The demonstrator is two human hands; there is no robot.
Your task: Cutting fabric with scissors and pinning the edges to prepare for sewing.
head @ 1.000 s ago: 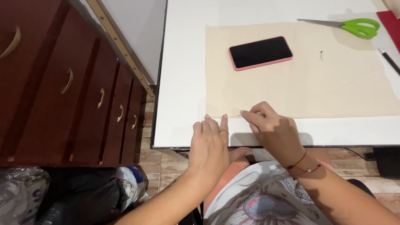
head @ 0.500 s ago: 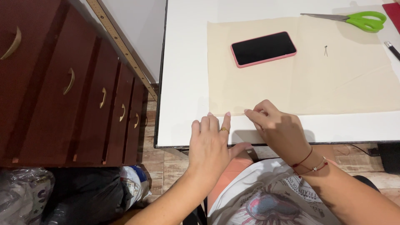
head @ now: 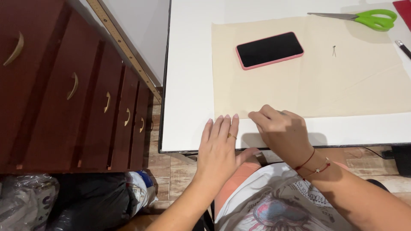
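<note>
A cream fabric sheet (head: 312,81) lies flat on the white table (head: 188,85). My left hand (head: 220,145) rests palm down on the table's near edge, fingers together, their tips just short of the fabric's front edge. My right hand (head: 282,128) is curled at that front edge with thumb and forefinger pinched on it; whether they hold something small is hidden. A black phone in a pink case (head: 269,49) lies on the fabric. A small pin (head: 334,51) lies to the phone's right.
Green-handled scissors (head: 364,18) lie at the back right, a dark pen tip (head: 403,48) and a red object (head: 402,7) at the right edge. A dark red chest of drawers (head: 72,94) stands left, a wooden ruler (head: 124,47) beside it. Plastic bags (head: 77,201) sit on the floor.
The view has shifted slightly, so the table appears a little further right and down. My left hand's fingers have closed together; my right hand stays pinched at the fabric edge.
</note>
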